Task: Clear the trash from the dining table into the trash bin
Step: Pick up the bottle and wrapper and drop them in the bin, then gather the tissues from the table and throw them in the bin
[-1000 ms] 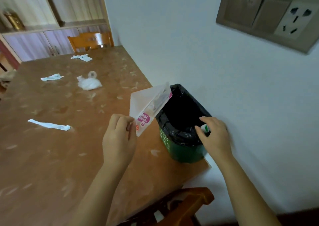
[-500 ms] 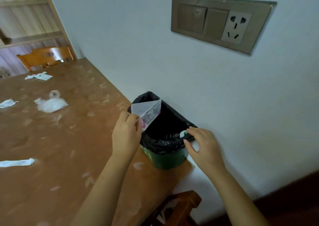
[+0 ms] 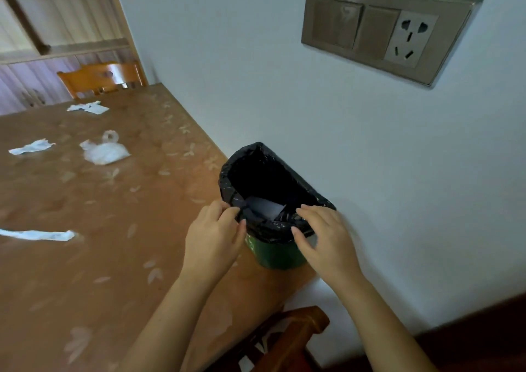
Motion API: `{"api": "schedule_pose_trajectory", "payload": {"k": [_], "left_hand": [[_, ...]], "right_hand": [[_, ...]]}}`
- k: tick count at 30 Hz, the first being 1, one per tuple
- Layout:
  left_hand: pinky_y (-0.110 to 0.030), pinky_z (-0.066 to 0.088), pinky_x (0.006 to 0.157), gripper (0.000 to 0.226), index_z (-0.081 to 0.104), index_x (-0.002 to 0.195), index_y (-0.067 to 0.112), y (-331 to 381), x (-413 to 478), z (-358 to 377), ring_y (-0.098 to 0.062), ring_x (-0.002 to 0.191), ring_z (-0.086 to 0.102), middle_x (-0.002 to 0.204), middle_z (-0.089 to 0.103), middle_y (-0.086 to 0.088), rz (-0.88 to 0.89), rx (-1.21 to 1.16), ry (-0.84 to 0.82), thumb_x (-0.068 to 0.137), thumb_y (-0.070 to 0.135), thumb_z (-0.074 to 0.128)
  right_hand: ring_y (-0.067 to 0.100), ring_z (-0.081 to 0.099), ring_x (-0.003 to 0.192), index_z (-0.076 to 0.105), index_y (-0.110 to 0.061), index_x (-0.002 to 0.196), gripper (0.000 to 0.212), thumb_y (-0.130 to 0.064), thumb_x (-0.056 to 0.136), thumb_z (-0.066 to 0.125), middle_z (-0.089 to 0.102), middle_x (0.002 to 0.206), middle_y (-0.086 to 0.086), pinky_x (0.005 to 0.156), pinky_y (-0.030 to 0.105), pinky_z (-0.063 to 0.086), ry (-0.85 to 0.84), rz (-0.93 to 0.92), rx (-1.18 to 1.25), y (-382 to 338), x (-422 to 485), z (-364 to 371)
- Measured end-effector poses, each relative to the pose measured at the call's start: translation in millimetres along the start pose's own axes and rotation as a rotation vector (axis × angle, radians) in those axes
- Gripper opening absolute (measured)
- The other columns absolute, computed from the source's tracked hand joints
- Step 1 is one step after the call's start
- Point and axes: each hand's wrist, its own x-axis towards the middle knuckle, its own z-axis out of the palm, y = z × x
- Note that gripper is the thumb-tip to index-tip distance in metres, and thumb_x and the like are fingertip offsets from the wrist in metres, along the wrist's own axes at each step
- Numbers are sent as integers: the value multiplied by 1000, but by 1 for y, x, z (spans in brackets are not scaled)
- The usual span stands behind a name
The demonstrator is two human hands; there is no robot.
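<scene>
Both hands at trash bin [image 3: 274, 256] rim. Right hand [image 3: 324, 238] open, fingers on black liner [image 3: 270, 231]. Left hand [image 3: 213, 235] curled there, grip indeterminate. Nearest table trash, tissue strip [image 3: 37, 234], lies well left, long axis crosswise; left hand nearer.

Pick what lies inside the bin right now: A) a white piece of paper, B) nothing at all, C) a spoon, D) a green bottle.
A: a white piece of paper shows low inside the bin, near its front rim.
</scene>
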Motion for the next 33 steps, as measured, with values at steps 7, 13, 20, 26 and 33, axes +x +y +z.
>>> {"api": "schedule_pose_trajectory", "payload": {"k": [7, 13, 20, 26, 33], "left_hand": [[-35, 49, 61, 31, 67, 94, 0, -24, -90, -40, -31, 78, 59, 91, 63, -15, -344, 186, 7, 82, 23, 49], [-36, 49, 65, 36, 67, 93, 0, -36, -167, -86, -32, 80, 59, 93, 65, -16, -588, 301, 59, 82, 24, 44], [-38, 49, 70, 32, 68, 92, 1, -48, -250, -142, -32, 82, 59, 94, 66, -15, -769, 365, 231, 80, 22, 47], [-39, 49, 66, 32, 67, 92, 4, -65, -357, -210, -34, 79, 62, 95, 67, -13, -922, 397, 267, 80, 24, 46], [-40, 49, 69, 36, 67, 93, 5, -74, -515, -311, -33, 85, 62, 97, 67, -12, -1128, 470, 217, 81, 29, 43]], "right_hand": [[17, 51, 108, 59, -10, 111, 38, -33, 84, 45, 64, 110, 5, 94, 31, 43, -148, -249, 83, -46, 1, 33], [18, 51, 112, 57, -14, 114, 36, -33, 86, 47, 62, 115, 2, 95, 34, 43, -354, -416, 147, -107, -18, 72], [19, 51, 113, 58, -18, 115, 34, -32, 84, 55, 62, 117, 0, 94, 35, 42, -540, -562, 120, -182, -76, 106], [21, 56, 106, 61, -16, 109, 42, -39, 81, 41, 65, 110, 1, 89, 37, 45, -584, -676, 163, -273, -155, 135], [28, 57, 102, 61, -13, 106, 38, -35, 78, 48, 66, 108, 5, 86, 43, 48, -718, -735, 240, -404, -282, 176]]}}
